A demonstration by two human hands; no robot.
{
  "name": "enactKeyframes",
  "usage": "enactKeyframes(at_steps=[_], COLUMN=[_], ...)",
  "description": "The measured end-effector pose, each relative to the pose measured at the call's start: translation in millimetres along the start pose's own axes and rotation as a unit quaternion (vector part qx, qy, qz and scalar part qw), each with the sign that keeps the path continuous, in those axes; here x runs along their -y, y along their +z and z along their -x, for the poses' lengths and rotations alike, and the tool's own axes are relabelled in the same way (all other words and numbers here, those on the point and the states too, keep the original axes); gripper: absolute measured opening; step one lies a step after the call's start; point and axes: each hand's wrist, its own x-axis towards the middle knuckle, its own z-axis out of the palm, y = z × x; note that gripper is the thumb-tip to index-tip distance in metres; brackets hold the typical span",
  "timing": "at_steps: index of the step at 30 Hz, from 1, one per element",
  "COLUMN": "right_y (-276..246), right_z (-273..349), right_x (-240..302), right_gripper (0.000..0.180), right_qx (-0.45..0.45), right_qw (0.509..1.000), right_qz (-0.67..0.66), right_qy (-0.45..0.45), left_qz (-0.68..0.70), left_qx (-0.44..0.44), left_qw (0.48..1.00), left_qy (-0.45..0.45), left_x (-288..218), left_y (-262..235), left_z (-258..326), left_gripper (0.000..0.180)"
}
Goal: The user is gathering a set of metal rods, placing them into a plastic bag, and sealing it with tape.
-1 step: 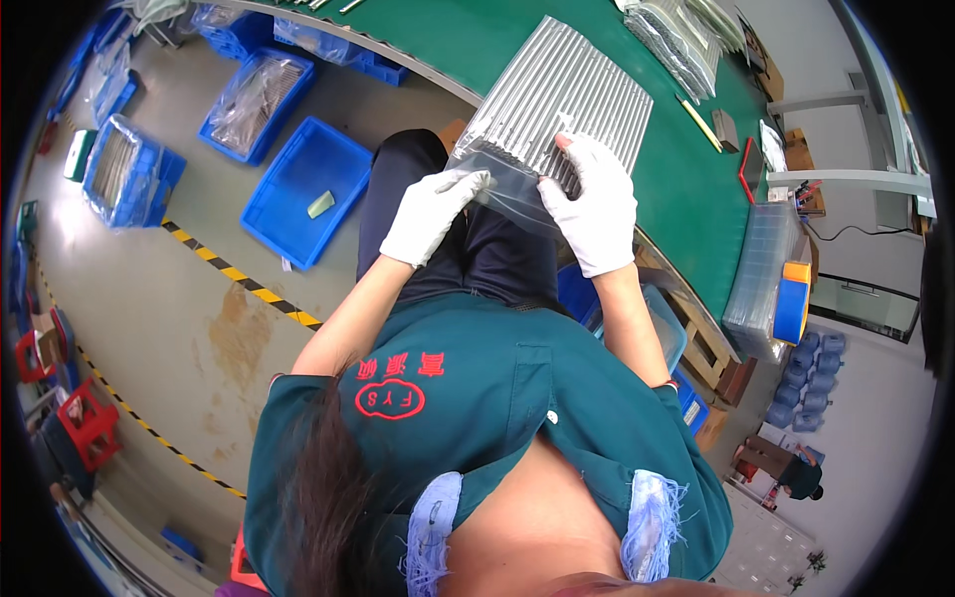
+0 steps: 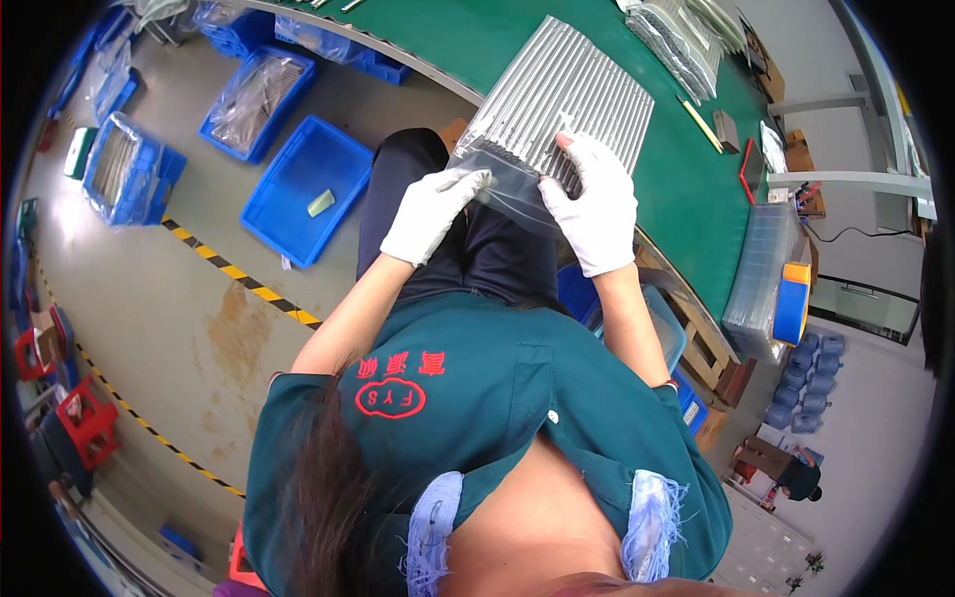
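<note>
A white-gloved left hand (image 2: pixel 428 221) pinches a clear plastic bag (image 2: pixel 509 189) while the white-gloved right hand (image 2: pixel 599 206) clasps slim silvery tubes (image 2: pixel 572 80), apparently adjusting the bag's end, next needing steady grips.

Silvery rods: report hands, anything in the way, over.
Left hand pinching clear plastic. Right hand on silvery rods. Rods side by side, partly over green table. Yellow stick apart, to their right.

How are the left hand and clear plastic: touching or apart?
Touching. The head view shows the left hand with thumb and fingertips closed on the clear plastic.
</note>
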Motion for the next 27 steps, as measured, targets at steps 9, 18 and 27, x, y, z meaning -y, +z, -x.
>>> enactKeyframes(at_steps=[9,18,27], right_y=[2.9,3.6,8.8], right_z=[-9.2,-13.4,-16.0], right_x=[6.9,10.2,10.9], right_gripper=[0.042,0.042,0.042], right_qx=[0.018,0.023,0.025], right_qw=[1.0,1.0,0.999], right_qz=[-0.001,-0.019,-0.009], right_qy=[-0.014,-0.007,-0.022], left_qz=[-0.099,-0.122,0.033], left_qx=[-0.015,-0.021,-0.122], left_qw=[0.995,0.991,0.99], left_qy=[0.024,0.044,0.063], left_x=[-3.3,-3.7,-5.5], left_y=[-1.5,-2.1,-2.7], left_z=[-0.7,0.3,0.5], left_gripper=[0.026,0.028,0.026])
